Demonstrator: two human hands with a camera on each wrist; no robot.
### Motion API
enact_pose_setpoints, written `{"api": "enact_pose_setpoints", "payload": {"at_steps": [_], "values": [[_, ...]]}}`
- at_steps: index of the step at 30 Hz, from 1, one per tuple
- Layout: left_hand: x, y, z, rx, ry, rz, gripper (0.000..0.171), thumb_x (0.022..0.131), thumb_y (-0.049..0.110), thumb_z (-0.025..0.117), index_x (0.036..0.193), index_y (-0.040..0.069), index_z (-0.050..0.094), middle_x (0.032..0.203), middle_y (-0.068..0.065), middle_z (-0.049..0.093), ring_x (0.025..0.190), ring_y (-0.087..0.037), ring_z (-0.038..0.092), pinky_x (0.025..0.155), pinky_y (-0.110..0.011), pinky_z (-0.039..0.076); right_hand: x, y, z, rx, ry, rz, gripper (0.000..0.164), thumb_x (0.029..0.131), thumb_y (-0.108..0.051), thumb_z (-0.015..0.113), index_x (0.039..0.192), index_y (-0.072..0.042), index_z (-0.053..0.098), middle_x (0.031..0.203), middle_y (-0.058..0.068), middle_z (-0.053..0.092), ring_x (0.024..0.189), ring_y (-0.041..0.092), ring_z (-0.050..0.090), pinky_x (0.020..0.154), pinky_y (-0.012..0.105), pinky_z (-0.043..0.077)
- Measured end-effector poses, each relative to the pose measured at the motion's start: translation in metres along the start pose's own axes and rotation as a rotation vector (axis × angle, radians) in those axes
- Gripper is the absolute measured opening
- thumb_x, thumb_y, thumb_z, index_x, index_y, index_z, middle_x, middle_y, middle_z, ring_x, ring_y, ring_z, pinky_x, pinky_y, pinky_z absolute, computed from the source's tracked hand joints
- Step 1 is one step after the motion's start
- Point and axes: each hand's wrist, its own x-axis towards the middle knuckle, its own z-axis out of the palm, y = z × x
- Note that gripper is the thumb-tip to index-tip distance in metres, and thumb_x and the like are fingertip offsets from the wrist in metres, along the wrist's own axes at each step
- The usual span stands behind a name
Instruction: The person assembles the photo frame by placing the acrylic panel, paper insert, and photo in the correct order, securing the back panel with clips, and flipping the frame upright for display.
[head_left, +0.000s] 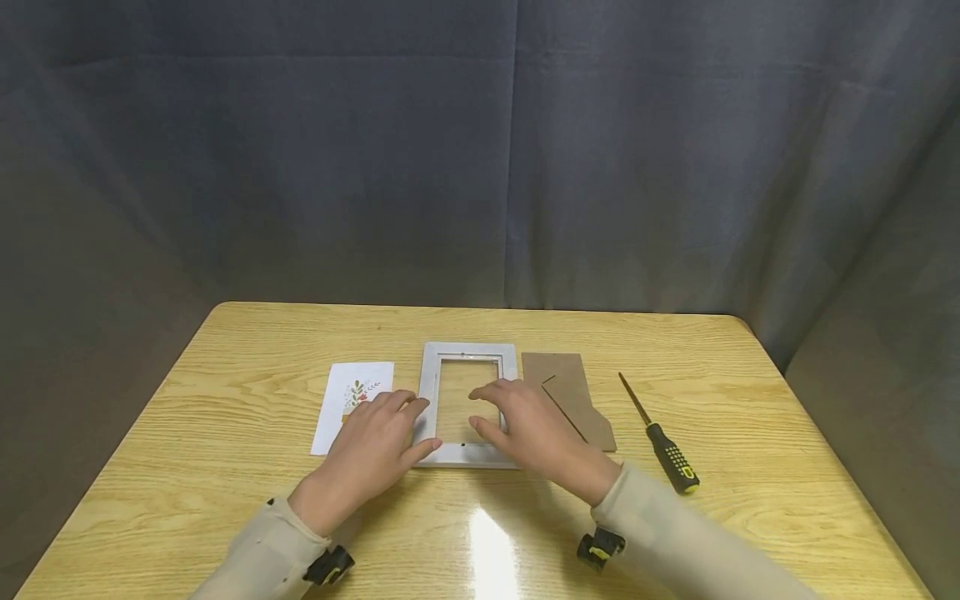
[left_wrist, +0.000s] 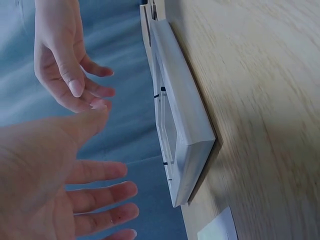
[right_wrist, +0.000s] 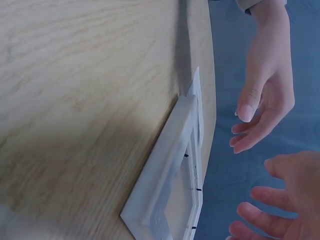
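Note:
A white picture frame [head_left: 468,456] lies flat on the table, its middle showing the wood beneath and small dark tabs along its inner edge. Above its left side hovers my left hand [head_left: 378,437], fingers spread and loosely bent, holding nothing. My right hand [head_left: 532,425] is over the frame's right side, also holding nothing. Both wrist views show the hands raised apart from the picture frame [left_wrist: 182,100]. To the left, partly behind my left hand, is a white card [head_left: 333,408] printed with a flower design. A brown backing board [head_left: 562,375] with a dark diagonal strip lies right of the frame.
A screwdriver [head_left: 671,458] with a black and yellow handle lies at the right, its shaft pointing away. The wooden table [head_left: 225,400] ends at a grey curtain [head_left: 375,167] behind. Cameras are strapped at both wrists over light sleeves.

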Motion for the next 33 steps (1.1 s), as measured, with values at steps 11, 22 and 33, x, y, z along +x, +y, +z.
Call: {"api": "enact_pose_setpoints", "payload": {"at_steps": [11,22,33], "values": [[-0.008,-0.006,0.000,0.010,-0.002,-0.020,0.059,0.086,0.053,0.057,0.121,0.006,0.064,0.121,-0.012,0.061,0.111,-0.029,0.057,0.094,-0.049,0.043,-0.003,-0.007,0.008,0.009,-0.013,-0.024,0.035,0.089,-0.033,0.060,0.114,-0.010,0.066,0.113,0.004,0.066,0.105,0.021,0.059,0.085,0.037,0.049],[-0.013,-0.015,0.001,0.009,-0.004,-0.044,0.058,0.086,0.052,0.057,0.121,0.006,0.063,0.120,-0.013,0.061,0.114,-0.031,0.055,0.094,-0.050,0.043,-0.003,-0.013,0.014,-0.007,-0.049,-0.028,0.037,0.090,-0.034,0.058,0.117,-0.010,0.065,0.116,0.005,0.065,0.108,0.021,0.058,0.090,0.038,0.047],[-0.017,-0.022,0.004,0.014,0.016,-0.058,0.057,0.085,0.052,0.058,0.119,0.006,0.063,0.117,-0.013,0.061,0.111,-0.031,0.056,0.085,-0.049,0.047,-0.002,-0.019,0.021,0.011,-0.069,-0.014,0.038,0.091,-0.036,0.056,0.119,-0.011,0.064,0.117,0.004,0.065,0.108,0.021,0.058,0.088,0.039,0.048]]}}
